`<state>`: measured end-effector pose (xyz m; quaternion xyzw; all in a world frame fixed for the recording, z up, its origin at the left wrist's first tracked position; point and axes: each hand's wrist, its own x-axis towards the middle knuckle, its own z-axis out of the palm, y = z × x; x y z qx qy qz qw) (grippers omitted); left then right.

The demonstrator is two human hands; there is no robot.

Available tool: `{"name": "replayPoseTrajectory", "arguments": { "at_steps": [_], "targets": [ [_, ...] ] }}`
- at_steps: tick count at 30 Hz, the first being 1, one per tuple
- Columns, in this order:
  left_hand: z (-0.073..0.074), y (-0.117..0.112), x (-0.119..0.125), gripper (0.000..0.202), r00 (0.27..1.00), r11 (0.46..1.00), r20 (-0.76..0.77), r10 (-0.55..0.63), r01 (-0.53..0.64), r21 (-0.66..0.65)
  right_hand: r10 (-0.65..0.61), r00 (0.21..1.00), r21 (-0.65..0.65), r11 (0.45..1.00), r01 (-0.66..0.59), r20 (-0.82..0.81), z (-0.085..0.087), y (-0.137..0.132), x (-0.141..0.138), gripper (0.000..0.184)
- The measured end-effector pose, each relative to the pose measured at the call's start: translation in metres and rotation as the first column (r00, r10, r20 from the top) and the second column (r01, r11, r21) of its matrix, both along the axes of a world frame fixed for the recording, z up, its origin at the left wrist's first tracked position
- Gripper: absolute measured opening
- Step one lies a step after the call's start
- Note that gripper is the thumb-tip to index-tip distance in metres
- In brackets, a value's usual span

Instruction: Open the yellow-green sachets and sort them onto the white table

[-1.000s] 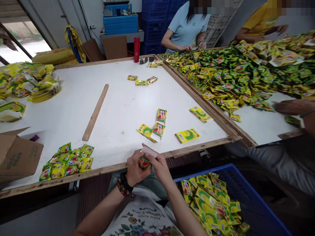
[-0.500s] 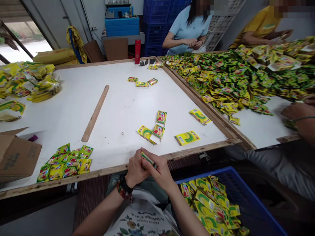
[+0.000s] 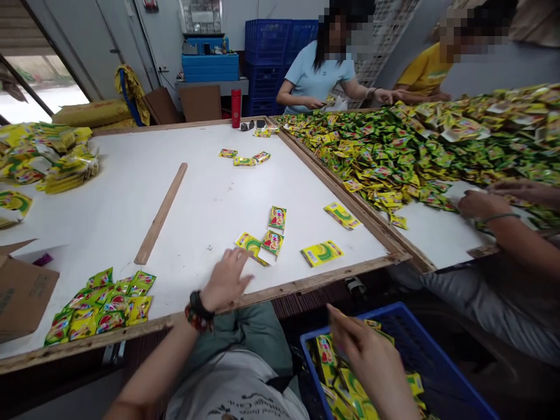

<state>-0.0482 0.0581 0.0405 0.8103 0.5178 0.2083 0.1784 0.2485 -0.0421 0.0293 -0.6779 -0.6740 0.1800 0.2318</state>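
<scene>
My left hand (image 3: 225,279) reaches over the front edge of the white table (image 3: 175,198) with its fingers spread, holding nothing, just short of a small cluster of yellow-green sachets (image 3: 262,240). My right hand (image 3: 365,356) hangs open over the blue crate (image 3: 441,373) beside my lap, its fingers stretched above the sachets (image 3: 345,388) lying in it. Nothing shows in that hand.
A wooden stick (image 3: 161,212) lies on the table. A neat batch of sachets (image 3: 100,303) sits at the front left beside a cardboard box (image 3: 21,289). A huge sachet heap (image 3: 437,140) covers the right table, where other people's hands (image 3: 481,203) work.
My two hands were together at the table edge closing on one packet. Now they are apart: the left has gone forward onto the table, the right has dropped over the blue crate.
</scene>
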Motion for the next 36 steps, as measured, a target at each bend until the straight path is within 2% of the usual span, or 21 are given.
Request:
{"name": "replayPoseTrajectory", "arguments": {
  "at_steps": [2,4,5,7,9,11,14,16,17,19,21,22,24,26,28,29,31,33,34,36],
  "targets": [
    [0.001,0.036,-0.009,0.061,0.990,1.000,-0.138,-0.019,0.020,0.001,-0.095,0.972,-0.030,0.994,0.103,0.214,-0.008,0.000,0.035,0.041],
    [-0.002,0.070,-0.013,0.069,0.961,0.992,-0.250,-0.117,0.104,-0.068,-0.084,0.967,0.006,0.996,0.085,0.240,-0.014,0.010,0.039,0.046],
    [-0.003,0.083,-0.013,0.067,0.940,0.983,-0.293,-0.174,0.148,-0.109,-0.040,0.983,0.035,0.999,0.034,0.180,-0.015,0.017,0.029,0.046],
    [0.000,0.100,-0.013,0.055,0.900,0.962,-0.349,-0.260,0.212,-0.172,0.102,0.995,0.104,0.990,-0.100,-0.013,-0.015,0.035,-0.008,0.041],
    [0.008,0.102,-0.016,0.040,0.881,0.955,-0.377,-0.285,0.227,-0.192,0.247,0.954,0.170,0.961,-0.218,-0.169,-0.012,0.054,-0.055,0.038],
    [0.022,0.089,-0.025,0.032,0.872,0.954,-0.400,-0.283,0.215,-0.207,0.342,0.911,0.231,0.928,-0.291,-0.230,-0.010,0.069,-0.100,0.044],
    [0.042,0.053,-0.041,0.031,0.895,0.955,-0.360,-0.265,0.193,-0.223,0.464,0.849,0.297,0.872,-0.389,-0.252,-0.013,0.080,-0.147,0.058],
    [0.047,0.025,-0.044,0.035,0.960,0.975,-0.219,-0.174,0.136,-0.176,0.515,0.791,0.297,0.852,-0.431,-0.330,-0.017,0.079,-0.164,0.058],
    [0.045,0.012,-0.041,0.043,0.990,0.988,-0.111,-0.088,0.073,-0.139,0.505,0.765,0.280,0.862,-0.422,-0.399,-0.019,0.077,-0.169,0.056],
    [0.033,-0.011,-0.028,0.066,0.982,0.989,0.144,0.122,-0.108,-0.099,0.407,0.716,0.217,0.912,-0.347,-0.567,-0.023,0.069,-0.171,0.050],
    [0.014,-0.030,-0.006,0.080,0.885,0.958,0.368,0.284,-0.248,-0.144,0.277,0.645,0.142,0.957,-0.253,-0.712,-0.025,0.061,-0.165,0.046],
    [0.003,-0.037,0.006,0.079,0.836,0.942,0.436,0.333,-0.282,-0.180,0.223,0.599,0.108,0.969,-0.223,-0.769,-0.025,0.057,-0.160,0.045],
    [-0.017,-0.049,0.029,0.073,0.750,0.901,0.498,0.434,-0.370,-0.228,0.143,0.479,0.043,0.976,-0.213,-0.866,-0.025,0.051,-0.150,0.045],
    [-0.032,-0.056,0.044,0.071,0.697,0.861,0.517,0.498,-0.467,-0.199,0.055,0.337,-0.032,0.968,-0.248,-0.940,-0.022,0.050,-0.141,0.046],
    [-0.043,-0.059,0.051,0.071,0.697,0.851,0.527,0.485,-0.514,-0.104,-0.051,0.225,-0.108,0.962,-0.251,-0.973,-0.017,0.052,-0.138,0.043],
    [-0.047,-0.060,0.052,0.067,0.720,0.861,0.527,0.451,-0.506,-0.046,-0.096,0.194,-0.142,0.960,-0.240,-0.976,-0.014,0.054,-0.138,0.042],
    [-0.051,-0.059,0.049,0.055,0.784,0.893,0.510,0.355,-0.445,0.062,-0.158,0.180,-0.196,0.955,-0.223,-0.971,-0.007,0.059,-0.141,0.038],
    [-0.051,-0.058,0.044,0.050,0.828,0.917,0.495,0.264,-0.375,0.139,-0.158,0.202,-0.206,0.947,-0.246,-0.967,0.002,0.064,-0.143,0.036],
    [-0.049,-0.057,0.042,0.053,0.836,0.924,0.495,0.235,-0.350,0.152,-0.126,0.236,-0.188,0.946,-0.264,-0.964,0.007,0.064,-0.143,0.036],
    [-0.044,-0.055,0.040,0.065,0.836,0.941,0.497,0.232,-0.322,0.102,0.010,0.369,-0.104,0.952,-0.288,-0.929,0.016,0.064,-0.142,0.034]
  ]
}}
